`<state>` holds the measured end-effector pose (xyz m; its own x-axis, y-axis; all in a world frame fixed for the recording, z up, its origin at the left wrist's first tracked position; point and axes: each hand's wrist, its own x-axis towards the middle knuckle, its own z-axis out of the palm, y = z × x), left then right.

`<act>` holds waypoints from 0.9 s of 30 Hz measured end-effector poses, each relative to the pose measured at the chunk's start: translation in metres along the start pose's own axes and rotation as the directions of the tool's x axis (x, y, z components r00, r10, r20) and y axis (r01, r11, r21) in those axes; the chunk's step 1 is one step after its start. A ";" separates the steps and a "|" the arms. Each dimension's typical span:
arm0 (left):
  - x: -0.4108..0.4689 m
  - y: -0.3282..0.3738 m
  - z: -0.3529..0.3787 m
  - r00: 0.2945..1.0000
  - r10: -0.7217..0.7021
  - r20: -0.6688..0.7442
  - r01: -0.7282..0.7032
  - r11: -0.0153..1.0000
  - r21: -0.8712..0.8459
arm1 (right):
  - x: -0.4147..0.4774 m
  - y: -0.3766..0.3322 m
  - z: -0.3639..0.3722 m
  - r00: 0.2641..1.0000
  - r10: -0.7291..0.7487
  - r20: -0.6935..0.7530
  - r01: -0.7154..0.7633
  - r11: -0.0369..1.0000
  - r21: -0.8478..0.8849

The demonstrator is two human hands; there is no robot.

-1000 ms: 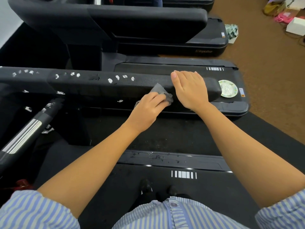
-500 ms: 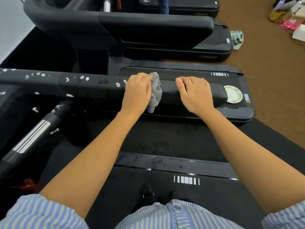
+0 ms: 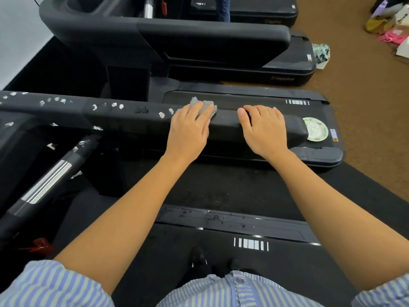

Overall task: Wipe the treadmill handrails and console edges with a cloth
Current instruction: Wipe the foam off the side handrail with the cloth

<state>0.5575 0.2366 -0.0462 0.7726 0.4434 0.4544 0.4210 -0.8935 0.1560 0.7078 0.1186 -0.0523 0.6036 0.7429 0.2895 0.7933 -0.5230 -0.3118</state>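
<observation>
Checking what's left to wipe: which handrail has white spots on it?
The near handrail, where the left hand presses the cloth; white spots dot it left of the cloth. The far handrail behind it is plain black.

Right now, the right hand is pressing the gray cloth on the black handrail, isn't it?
Not quite. The head view shows the left hand pressing the gray cloth on the black handrail. The right hand rests bare on the rail.
</observation>
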 end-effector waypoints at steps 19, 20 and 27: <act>-0.003 -0.055 -0.024 0.950 -0.307 -0.060 0.301 0.950 -0.084 | 0.000 -0.011 0.001 1.000 0.014 0.021 -0.014 1.000 0.011; -0.003 -0.058 -0.024 0.941 -0.332 -0.066 0.325 0.941 -0.095 | 0.000 -0.012 0.002 1.000 0.015 0.020 -0.015 1.000 0.003; -0.007 -0.025 -0.019 0.969 -0.238 -0.066 0.223 0.958 -0.181 | 0.000 -0.015 0.003 1.000 0.026 0.013 -0.026 0.999 -0.025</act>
<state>0.5326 0.2547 -0.0367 0.6171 0.6379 0.4608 0.4900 -0.7697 0.4092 0.6952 0.1276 -0.0503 0.6229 0.7343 0.2698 0.7793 -0.5521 -0.2963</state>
